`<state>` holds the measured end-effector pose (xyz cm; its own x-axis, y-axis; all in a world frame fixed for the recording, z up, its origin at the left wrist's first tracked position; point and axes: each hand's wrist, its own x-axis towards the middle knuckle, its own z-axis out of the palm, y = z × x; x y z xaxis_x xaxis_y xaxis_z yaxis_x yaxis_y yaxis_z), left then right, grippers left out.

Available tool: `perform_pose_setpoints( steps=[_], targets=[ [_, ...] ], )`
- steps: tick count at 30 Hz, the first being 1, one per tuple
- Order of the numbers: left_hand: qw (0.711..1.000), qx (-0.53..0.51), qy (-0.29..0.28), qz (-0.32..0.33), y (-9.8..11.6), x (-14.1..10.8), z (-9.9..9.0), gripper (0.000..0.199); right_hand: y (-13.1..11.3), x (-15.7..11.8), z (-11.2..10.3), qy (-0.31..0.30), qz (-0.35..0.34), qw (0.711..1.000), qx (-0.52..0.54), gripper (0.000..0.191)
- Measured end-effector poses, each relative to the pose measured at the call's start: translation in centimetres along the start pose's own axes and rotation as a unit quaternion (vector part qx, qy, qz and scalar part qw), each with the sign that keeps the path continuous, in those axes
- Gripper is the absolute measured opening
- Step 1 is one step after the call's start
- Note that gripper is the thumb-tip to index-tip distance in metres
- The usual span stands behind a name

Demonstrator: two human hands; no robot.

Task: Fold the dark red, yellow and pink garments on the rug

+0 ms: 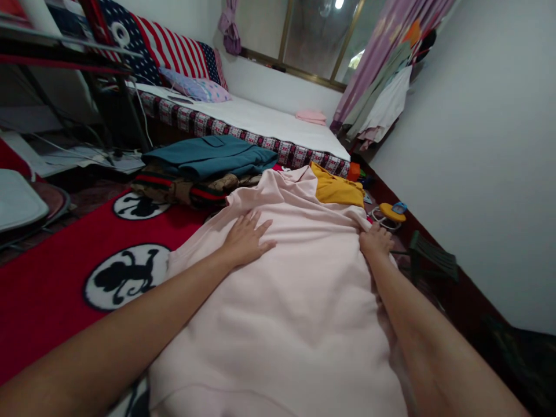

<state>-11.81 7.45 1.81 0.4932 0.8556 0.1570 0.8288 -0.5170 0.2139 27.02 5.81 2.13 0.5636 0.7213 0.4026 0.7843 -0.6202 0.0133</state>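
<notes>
A pale pink garment (299, 295) lies spread out on a red blanket (52, 278) with black and white round figures. My left hand (247, 238) rests flat on the garment's upper left part, its fingers spread. At the garment's upper right edge is my right hand (376, 240), its fingers curled over the cloth there; whether it pinches the fabric is unclear. Beyond the garment's far end lies a yellow cloth (336, 186). To the far left of it, a folded teal garment (211, 156) sits on a brown patterned one (186, 188).
A bed (269, 124) with a patterned side stands beneath the window. At the left are a desk frame (65, 58) and a round stool (21, 200). Clothes (386, 104) hang by the right wall, above a dark green stool (432, 255) and a yellow round object (392, 212).
</notes>
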Motion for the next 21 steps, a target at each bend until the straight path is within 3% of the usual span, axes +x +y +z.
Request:
perform_pose_setpoints(
  steps=[2,5,8,10,12,14,15,16,17,18,21],
  targets=[
    [1.0,0.005,-0.005,0.0,0.1,0.0,-0.1,0.071,0.1,-1.5,-0.5,0.014,-0.027,1.0,-0.004,0.054],
    [1.0,0.011,-0.008,0.001,0.2,-0.1,-0.2,0.07,0.0,-4.7,-2.8,0.016,-0.126,0.992,0.019,0.049],
    [1.0,0.012,-0.006,0.002,0.2,-0.2,-0.2,0.07,-0.1,-9.3,-7.9,0.01,-0.259,0.955,0.145,0.037],
    [1.0,0.011,-0.008,0.001,0.2,-0.2,-0.2,0.07,0.3,-13.0,-12.7,-0.01,-0.335,0.899,0.281,0.027],
    [1.0,0.013,-0.007,0.0,0.2,-0.1,-0.2,0.07,1.2,-17.2,-17.4,-0.112,-0.368,0.851,0.358,0.019],
    [1.0,0.017,-0.003,0.001,0.2,-0.1,-0.1,0.069,2.4,-21.3,-20.7,-0.236,-0.433,0.801,0.34,0.025],
    [1.0,0.019,-0.002,0.001,0.2,0.0,-0.1,0.069,2.9,-23.1,-21.7,-0.279,-0.477,0.773,0.312,0.019],
    [1.0,0.02,-0.002,0.001,0.2,0.0,-0.1,0.069,3.3,-24.8,-22.1,-0.298,-0.528,0.74,0.292,0.015],
    [1.0,0.021,-0.003,0.0,0.2,0.0,-0.1,0.069,3.6,-26.1,-22.0,-0.294,-0.56,0.73,0.258,0.007],
    [1.0,0.022,-0.004,-0.001,0.2,0.0,-0.1,0.069,3.7,-27.3,-21.5,-0.27,-0.587,0.728,0.229,0.011],
    [1.0,0.024,-0.004,-0.006,0.2,0.0,-0.1,0.068,3.4,-29.3,-18.8,-0.164,-0.597,0.77,0.158,0.042]
  ],
)
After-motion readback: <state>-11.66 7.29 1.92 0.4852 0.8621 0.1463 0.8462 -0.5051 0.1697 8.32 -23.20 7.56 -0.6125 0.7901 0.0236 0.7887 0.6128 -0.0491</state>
